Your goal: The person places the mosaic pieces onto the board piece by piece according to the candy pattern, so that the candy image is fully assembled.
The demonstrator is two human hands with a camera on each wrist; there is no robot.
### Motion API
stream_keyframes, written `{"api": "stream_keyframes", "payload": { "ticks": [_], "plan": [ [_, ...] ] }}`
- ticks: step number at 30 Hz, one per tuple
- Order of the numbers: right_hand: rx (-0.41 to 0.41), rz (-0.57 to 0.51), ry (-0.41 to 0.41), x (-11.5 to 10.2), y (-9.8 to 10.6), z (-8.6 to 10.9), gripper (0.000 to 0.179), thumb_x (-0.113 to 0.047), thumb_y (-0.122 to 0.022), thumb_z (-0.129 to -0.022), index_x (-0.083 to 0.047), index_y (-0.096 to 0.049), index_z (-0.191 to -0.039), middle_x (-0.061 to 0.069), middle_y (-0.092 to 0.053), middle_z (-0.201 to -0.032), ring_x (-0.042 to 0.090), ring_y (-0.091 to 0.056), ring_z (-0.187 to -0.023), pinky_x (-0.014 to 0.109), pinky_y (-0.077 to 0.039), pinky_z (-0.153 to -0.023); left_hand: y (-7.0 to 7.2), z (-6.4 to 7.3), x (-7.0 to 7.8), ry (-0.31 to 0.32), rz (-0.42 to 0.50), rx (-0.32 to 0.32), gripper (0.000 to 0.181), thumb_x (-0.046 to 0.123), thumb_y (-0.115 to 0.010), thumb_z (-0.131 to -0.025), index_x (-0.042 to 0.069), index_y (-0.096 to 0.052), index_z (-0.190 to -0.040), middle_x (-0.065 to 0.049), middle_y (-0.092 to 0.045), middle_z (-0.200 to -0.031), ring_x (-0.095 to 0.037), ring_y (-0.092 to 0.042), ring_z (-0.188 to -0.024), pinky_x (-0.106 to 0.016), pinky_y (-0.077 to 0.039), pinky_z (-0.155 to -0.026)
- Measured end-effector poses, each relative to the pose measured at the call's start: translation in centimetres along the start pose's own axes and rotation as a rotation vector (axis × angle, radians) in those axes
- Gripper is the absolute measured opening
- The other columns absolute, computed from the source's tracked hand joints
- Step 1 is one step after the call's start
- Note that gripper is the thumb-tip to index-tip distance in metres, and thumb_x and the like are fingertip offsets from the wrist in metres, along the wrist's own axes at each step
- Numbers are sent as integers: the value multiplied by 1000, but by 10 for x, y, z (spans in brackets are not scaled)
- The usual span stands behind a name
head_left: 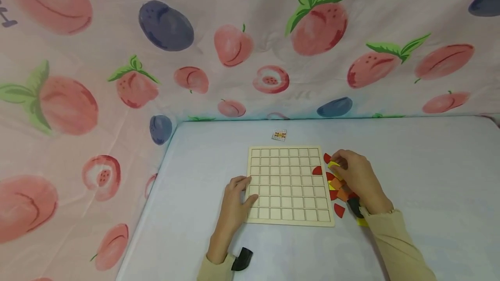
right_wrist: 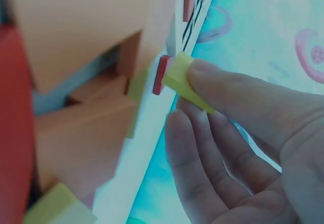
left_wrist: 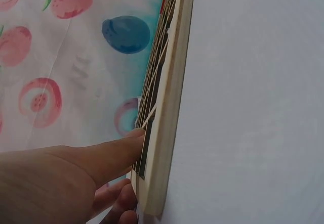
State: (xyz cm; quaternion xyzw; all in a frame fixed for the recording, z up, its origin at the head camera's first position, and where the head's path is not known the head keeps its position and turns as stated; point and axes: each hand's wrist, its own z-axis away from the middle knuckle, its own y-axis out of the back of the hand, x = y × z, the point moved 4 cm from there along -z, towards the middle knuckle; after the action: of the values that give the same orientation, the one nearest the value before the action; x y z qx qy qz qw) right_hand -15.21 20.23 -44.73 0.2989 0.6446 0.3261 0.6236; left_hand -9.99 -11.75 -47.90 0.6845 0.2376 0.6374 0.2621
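A square wooden board (head_left: 289, 191) with a grooved grid lies on the white table. My left hand (head_left: 233, 203) rests at its left edge, thumb on top of the border and fingers spread along the side. Beyond the board's right edge, my right hand (head_left: 359, 177) pinches a small flat yellow piece (right_wrist: 181, 80) between thumb and fingers. A red quarter-circle piece (head_left: 317, 171) sits on the grid near the right border. Below the right hand lies a loose pile of pieces, including an orange square (head_left: 343, 194) and a red quarter circle (head_left: 339, 210); the hand partly hides it.
A small printed pattern card (head_left: 279, 135) lies behind the board. Fruit-print cloth (head_left: 234, 8) hangs at the back and left of the white table (head_left: 179, 172). A yellow piece (head_left: 362, 222) lies by the right sleeve. Both wrists carry black cameras.
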Motion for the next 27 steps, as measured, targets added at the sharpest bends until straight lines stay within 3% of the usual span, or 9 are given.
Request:
{"api": "stream_keyframes", "payload": {
  "ticks": [9, 17, 27],
  "plan": [
    [-87, -59, 4, -7, -2, 3, 15, -10, -73, -90, -5, -67, -103, 9, -69, -93, 24, -60, -85, 39, -53, -78, 0, 0, -2, 0, 4, 0, 52, 12, -76, -87, 1, -59, -134, -11, -53, -137, -26, -52, -117, -47, -44, -99],
    [-174, -112, 59, -20, -6, 10, 18, -12, -77, -87, -4, -69, -101, 4, -70, -89, 17, -63, -81, 27, -55, -73, 0, 3, -3, 1, 18, -8, 52, 12, -76, -87, 2, -59, -134, -10, -53, -137, -25, -51, -116, -46, -44, -99],
    [-256, -118, 132, -23, -15, 10, 13, -10, -75, -88, -6, -70, -99, 1, -68, -88, 14, -62, -80, 26, -53, -71, 1, 2, 1, -6, 1, 2, 50, 13, -76, -88, 2, -60, -133, -11, -53, -137, -26, -51, -117, -46, -45, -99]
  ]
}}
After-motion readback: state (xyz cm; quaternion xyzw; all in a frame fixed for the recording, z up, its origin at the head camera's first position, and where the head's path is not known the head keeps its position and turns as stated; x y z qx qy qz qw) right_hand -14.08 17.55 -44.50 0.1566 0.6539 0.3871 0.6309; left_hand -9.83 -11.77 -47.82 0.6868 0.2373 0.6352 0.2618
